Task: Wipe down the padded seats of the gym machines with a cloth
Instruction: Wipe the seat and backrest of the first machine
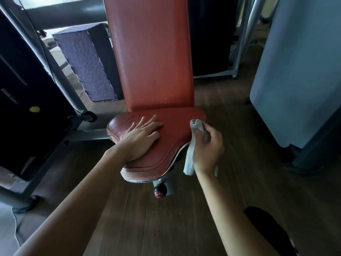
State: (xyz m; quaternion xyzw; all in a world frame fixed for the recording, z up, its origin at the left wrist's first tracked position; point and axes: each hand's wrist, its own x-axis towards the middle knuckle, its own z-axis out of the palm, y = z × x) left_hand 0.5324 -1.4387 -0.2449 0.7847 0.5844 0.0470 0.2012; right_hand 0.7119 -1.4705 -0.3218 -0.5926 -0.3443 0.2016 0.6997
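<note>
So the red padded seat (171, 143) sits right in the middle, wide end butted up against the upright red backrest (153, 58) and narrowing toward the person. Its long axis runs from the backrest straight back at the camera. The vinyl looks pretty cracked on the left side.

The left hand (142, 139) lies flat on the seat's left half, fingers straight and spread, pointing at the backrest, so no grip on anything there.

The right hand (208, 148) is at the seat's right edge, its grip curled tight around a white cloth (190, 159). The cloth is bunched lengthwise: one end pokes up past the fingers onto the seat edge, the other hangs down by the wrist.

There's a dark adjustment knob (160, 189) under the seat's front tip, over a wooden floor (147, 218).
</note>
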